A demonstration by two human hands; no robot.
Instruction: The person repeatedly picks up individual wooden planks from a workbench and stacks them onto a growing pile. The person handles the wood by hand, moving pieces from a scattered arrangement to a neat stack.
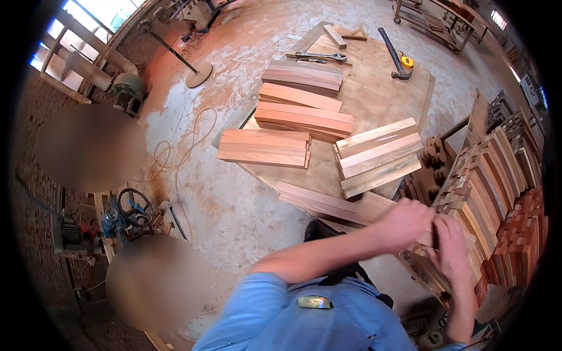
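Observation:
My left hand [410, 221] reaches across to the right, fingers curled in, close beside my right hand [452, 245]. The right fingers are bent too. A bit of brown wood shows between the hands, but what either one grips is hidden. Both hands are over the near end of a tall row of stacked wooden strips [477, 175]. Beyond my left forearm, a pale brown board [319, 200] lies along the near edge of the plywood table [386, 96]. Past it rests a batch of light strips [380, 155] set side by side.
Reddish strips [263, 146] and darker strips [301, 76] lie in batches on the table. Farther back are a wrench [321, 57], a hammer [393, 55] and a yellow tape measure [406, 61]. Red-brown blocks [518, 245] are stacked at right. A hose [187, 137] loops across the floor.

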